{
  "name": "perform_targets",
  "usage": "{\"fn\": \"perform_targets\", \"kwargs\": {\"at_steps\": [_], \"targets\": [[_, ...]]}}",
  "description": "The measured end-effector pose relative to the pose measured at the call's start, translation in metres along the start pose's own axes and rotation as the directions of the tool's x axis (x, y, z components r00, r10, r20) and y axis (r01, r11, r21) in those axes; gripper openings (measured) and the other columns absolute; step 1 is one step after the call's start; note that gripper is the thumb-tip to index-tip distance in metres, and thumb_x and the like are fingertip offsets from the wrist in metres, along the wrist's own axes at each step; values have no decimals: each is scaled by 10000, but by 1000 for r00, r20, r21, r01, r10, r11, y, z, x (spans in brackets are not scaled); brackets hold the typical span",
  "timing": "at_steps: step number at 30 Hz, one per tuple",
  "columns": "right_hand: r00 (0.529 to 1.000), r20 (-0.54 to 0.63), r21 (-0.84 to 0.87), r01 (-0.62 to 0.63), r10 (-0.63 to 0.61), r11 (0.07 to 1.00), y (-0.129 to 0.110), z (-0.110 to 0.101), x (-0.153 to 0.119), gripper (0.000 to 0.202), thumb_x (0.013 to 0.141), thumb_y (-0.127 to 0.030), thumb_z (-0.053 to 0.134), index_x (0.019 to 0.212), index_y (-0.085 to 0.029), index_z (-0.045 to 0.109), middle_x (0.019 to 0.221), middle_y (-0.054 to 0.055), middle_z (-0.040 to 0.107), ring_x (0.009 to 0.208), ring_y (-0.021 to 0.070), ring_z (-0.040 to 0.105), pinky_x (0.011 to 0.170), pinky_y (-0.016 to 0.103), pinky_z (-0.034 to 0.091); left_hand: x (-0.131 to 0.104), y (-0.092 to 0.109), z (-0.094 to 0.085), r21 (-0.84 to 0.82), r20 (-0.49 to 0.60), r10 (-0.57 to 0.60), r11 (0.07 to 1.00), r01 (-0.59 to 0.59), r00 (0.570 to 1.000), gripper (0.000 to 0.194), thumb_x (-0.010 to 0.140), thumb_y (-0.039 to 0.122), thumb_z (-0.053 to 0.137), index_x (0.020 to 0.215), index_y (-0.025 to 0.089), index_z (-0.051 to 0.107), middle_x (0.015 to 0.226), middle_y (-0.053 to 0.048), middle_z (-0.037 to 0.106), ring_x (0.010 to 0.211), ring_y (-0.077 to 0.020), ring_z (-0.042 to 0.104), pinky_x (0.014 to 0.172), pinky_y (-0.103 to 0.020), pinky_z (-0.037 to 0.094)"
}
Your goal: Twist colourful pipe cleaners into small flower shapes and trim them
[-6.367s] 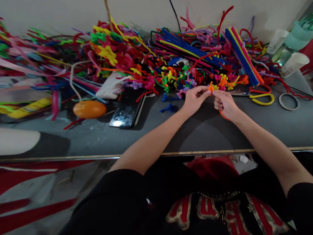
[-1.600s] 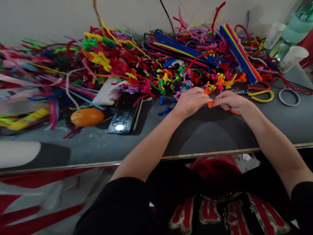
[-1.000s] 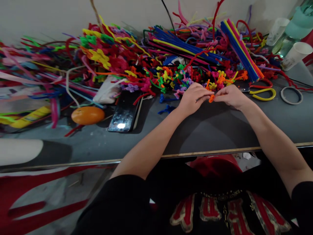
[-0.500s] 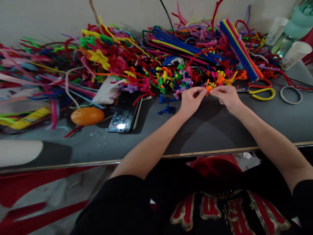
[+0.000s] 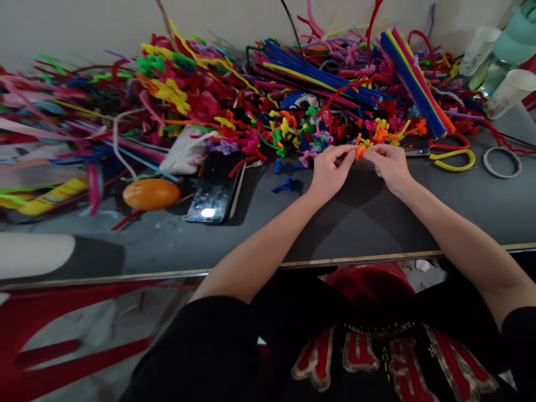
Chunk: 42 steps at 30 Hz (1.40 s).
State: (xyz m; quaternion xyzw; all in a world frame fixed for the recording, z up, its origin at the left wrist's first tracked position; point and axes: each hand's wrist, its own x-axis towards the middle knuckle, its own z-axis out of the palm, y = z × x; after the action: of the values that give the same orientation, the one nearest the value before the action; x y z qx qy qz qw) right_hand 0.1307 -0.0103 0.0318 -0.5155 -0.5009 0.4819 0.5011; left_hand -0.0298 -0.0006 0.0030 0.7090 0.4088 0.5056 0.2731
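An orange pipe-cleaner piece point(image 5: 359, 151) is pinched between my two hands, above the dark table near the heap's front edge. My left hand point(image 5: 333, 170) grips it from the left with thumb and forefinger. From the right, my right hand point(image 5: 390, 166) holds its other side with closed fingertips. Small flowers of twisted pipe cleaner point(image 5: 312, 139) in several colours lie just behind my hands. A blue twisted piece point(image 5: 288, 185) rests on the table left of my left hand.
Scissors with red and yellow handles point(image 5: 454, 159) and a grey tape ring point(image 5: 502, 162) lie at right. Paper cups point(image 5: 508, 94) stand behind. At left are a phone point(image 5: 213, 187), an orange oval object point(image 5: 151, 194) and heaped pipe cleaners point(image 5: 184, 100).
The orange piece has turned slightly between my fingertips. Both hands stay almost in place, and the whole view has shifted a little.
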Motion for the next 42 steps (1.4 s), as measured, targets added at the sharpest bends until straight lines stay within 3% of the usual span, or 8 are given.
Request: {"fn": "perform_targets", "kwargs": {"at_steps": [5, 11, 20, 25, 30, 35, 40, 42], "targets": [[978, 177, -79, -99, 112, 992, -11, -12, 1, 200, 648, -228, 795, 564, -155, 630, 419, -75, 412, 423, 41, 298, 419, 239, 179, 9, 0, -28, 348, 294, 525, 719, -601, 799, 282, 1040, 330, 452, 1079, 270, 724, 1019, -22, 762, 928, -160, 655, 821, -314, 516], [925, 303, -199, -171, 227, 965, -16, -22, 2, 111, 664, -176, 764, 605, -147, 675, 362, -83, 368, 378, 43, 236, 397, 254, 119, 10, 7, -40, 424, 418, 653, 475, -771, 632, 202, 1014, 222, 512, 1139, 265, 664, 1029, -6, 753, 950, -157, 676, 810, -294, 530], [955, 285, -295, -1, 89, 956, -18, -21, 0, 130, 612, -234, 802, 608, -141, 711, 495, -9, 567, 498, 90, 461, 496, 259, 347, 11, 17, -40, 498, 536, 549, 407, -766, 641, 324, 1053, 203, 372, 1008, 200, 693, 955, -26, 744, 919, -136, 672, 753, -264, 506], [956, 275, -458, 224, -103, 860, -19, -21, -4, 90, 664, -214, 743, 685, -128, 758, 643, 49, 697, 594, 138, 565, 576, 273, 408, 10, 16, -30, 426, 438, 446, 661, -618, 780, 294, 1000, 252, 426, 890, 171, 686, 887, -81, 721, 921, -211, 647, 811, -361, 516], [899, 289, -637, 438, -330, 634, -15, -20, -11, 154, 760, -215, 646, 783, -166, 790, 740, 46, 750, 697, 181, 653, 674, 290, 441, 6, 18, -15, 181, 219, 25, 981, -66, 975, 226, 888, 320, 591, 740, 168, 669, 727, -57, 668, 761, -190, 614, 766, -357, 508], [859, 329, -703, 500, -392, 505, -8, -15, -12, 210, 815, -211, 587, 815, -187, 795, 763, 48, 760, 724, 192, 672, 706, 307, 450, 5, 7, -6, -96, 286, -435, 874, 477, 854, 271, 860, 348, 616, 670, 163, 670, 534, -5, 516, 504, -108, 466, 507, -263, 383], [923, 239, -615, 385, -303, 688, -11, -21, -5, 138, 770, -227, 669, 777, -159, 789, 719, 46, 739, 700, 185, 651, 667, 294, 453, 7, 3, -14, 105, 162, -28, 994, 11, 986, 315, 944, 432, 561, 868, 178, 730, 798, -68, 703, 780, -185, 633, 756, -353, 519], [945, 222, -553, 326, -241, 767, -11, -25, -1, 108, 748, -234, 708, 748, -157, 783, 653, 34, 707, 665, 171, 626, 630, 284, 444, 9, 2, -20, 237, 216, 226, 932, -276, 950, 287, 974, 411, 537, 951, 200, 730, 943, -85, 736, 941, -219, 641, 894, -417, 502]]}}
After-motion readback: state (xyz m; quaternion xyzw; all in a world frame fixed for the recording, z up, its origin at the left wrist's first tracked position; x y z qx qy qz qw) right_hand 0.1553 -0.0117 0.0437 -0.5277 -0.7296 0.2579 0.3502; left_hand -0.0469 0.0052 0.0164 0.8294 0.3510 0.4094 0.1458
